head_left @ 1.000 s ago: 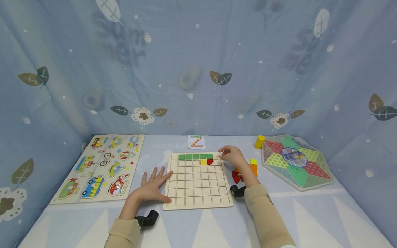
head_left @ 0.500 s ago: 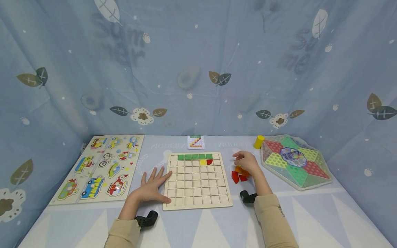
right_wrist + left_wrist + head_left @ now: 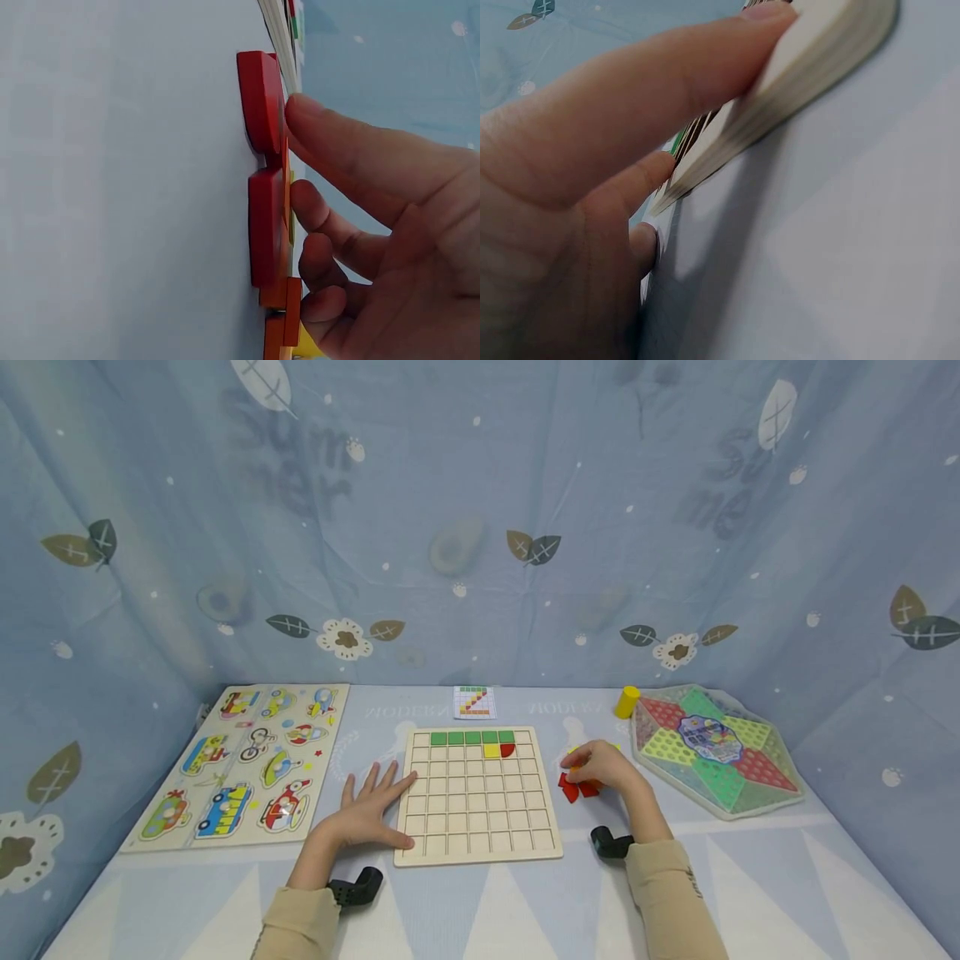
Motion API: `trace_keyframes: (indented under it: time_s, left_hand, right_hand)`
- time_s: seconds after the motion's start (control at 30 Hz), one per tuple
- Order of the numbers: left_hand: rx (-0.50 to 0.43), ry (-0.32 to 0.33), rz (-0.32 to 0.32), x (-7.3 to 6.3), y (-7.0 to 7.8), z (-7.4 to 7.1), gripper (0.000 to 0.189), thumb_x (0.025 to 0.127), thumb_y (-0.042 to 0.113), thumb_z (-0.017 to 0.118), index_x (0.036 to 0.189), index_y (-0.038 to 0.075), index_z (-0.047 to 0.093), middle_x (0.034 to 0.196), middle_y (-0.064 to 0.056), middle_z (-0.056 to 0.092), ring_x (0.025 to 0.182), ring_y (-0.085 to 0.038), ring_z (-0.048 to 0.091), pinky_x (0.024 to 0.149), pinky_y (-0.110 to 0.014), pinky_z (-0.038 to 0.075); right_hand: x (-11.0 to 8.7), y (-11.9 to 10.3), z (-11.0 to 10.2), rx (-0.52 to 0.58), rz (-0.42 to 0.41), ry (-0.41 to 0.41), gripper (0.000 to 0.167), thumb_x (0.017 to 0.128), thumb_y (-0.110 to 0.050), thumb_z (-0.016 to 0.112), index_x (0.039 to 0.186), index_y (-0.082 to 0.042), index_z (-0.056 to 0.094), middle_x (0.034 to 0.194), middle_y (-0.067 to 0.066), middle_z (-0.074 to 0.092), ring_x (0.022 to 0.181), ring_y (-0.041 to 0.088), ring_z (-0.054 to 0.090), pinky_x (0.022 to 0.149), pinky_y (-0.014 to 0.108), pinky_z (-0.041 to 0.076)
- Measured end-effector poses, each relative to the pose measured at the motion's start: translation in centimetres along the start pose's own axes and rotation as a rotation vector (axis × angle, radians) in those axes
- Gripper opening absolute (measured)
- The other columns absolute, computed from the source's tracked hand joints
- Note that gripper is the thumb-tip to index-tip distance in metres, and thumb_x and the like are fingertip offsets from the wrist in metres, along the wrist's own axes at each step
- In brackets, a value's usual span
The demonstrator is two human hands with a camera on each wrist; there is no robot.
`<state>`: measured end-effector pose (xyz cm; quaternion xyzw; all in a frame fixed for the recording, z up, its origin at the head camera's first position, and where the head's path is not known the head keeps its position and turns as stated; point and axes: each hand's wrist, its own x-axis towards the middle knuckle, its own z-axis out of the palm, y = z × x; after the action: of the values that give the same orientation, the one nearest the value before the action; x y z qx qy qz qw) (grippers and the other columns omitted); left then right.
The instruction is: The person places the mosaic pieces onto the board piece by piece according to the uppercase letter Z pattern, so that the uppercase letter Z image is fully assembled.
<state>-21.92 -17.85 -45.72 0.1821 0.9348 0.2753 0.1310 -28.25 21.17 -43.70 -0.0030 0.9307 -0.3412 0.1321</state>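
A wooden grid board (image 3: 480, 802) lies in the middle of the table. Several green square tiles (image 3: 472, 738) fill part of its top row, above a yellow square tile (image 3: 491, 751) and a red quarter-round tile (image 3: 507, 750). With fingers spread, my left hand (image 3: 367, 814) rests at the board's left edge; the thumb (image 3: 727, 64) lies on the rim. My right hand (image 3: 606, 765) is close over loose tiles right of the board, fingers loosely bent, thumb and fingertips apart, nothing between them. Red tiles (image 3: 264, 225) and orange tiles (image 3: 292, 311) lie below it, partly hidden.
A small card with a coloured grid pattern (image 3: 475, 703) lies behind the board. At left is a vehicle picture puzzle (image 3: 258, 760); at right, a hexagonal checkers board (image 3: 712, 747) with a yellow cylinder (image 3: 627, 702) beside it. A blue printed curtain (image 3: 480, 527) hangs behind.
My right hand has moved from the board's top right corner rightwards to the loose tiles, then slightly down over the red and orange ones. The left hand has stayed at the board's edge.
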Motion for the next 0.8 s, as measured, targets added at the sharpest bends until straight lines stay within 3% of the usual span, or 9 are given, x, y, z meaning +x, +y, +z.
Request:
trace_keyframes:
  time_s: [0.13, 0.33, 0.63, 0.8]
  left_hand:
    - [0.014, 0.003, -0.013, 0.04, 0.04, 0.14, 0.11, 0.058, 0.055, 0.076, 0.146, 0.012, 0.027, 0.153, -0.022, 0.006, 0.138, -0.044, -0.008, 0.102, -0.063, -0.014]
    - [0.017, 0.014, -0.015, 0.05, 0.08, 0.18, 0.11, 0.057, 0.055, 0.077, 0.146, 0.012, 0.028, 0.152, -0.023, 0.008, 0.138, -0.044, -0.007, 0.102, -0.064, -0.014]
    - [0.018, 0.016, -0.01, 0.06, 0.04, 0.14, 0.111, 0.057, 0.055, 0.077, 0.146, 0.012, 0.028, 0.152, -0.023, 0.008, 0.138, -0.045, -0.006, 0.102, -0.064, -0.014]
    - [0.004, 0.008, -0.003, -0.12, 0.17, 0.03, 0.109, 0.058, 0.053, 0.077, 0.146, 0.011, 0.027, 0.152, -0.023, 0.007, 0.137, -0.045, -0.007, 0.102, -0.064, -0.014]
  right_hand:
    - [-0.27, 0.0, -0.03, -0.032, -0.065, -0.03, 0.02, 0.074, -0.009, 0.076, 0.093, -0.007, 0.072, 0.098, 0.009, 0.061, 0.082, 0.02, 0.053, 0.07, 0.03, 0.048]
    - [-0.49, -0.15, 0.04, 0.004, -0.064, -0.041, 0.013, 0.074, -0.007, 0.076, 0.085, -0.007, 0.069, 0.097, 0.009, 0.052, 0.082, 0.021, 0.049, 0.066, 0.028, 0.046]
    - [-0.52, -0.12, 0.25, 0.042, -0.084, -0.059, 0.013, 0.074, -0.004, 0.074, 0.08, -0.006, 0.062, 0.094, 0.009, 0.051, 0.083, 0.022, 0.046, 0.065, 0.029, 0.042]
    - [-0.7, -0.22, 0.11, 0.126, -0.096, -0.092, 0.014, 0.075, -0.006, 0.074, 0.079, -0.005, 0.06, 0.083, 0.005, 0.062, 0.065, 0.02, 0.05, 0.056, 0.027, 0.044]
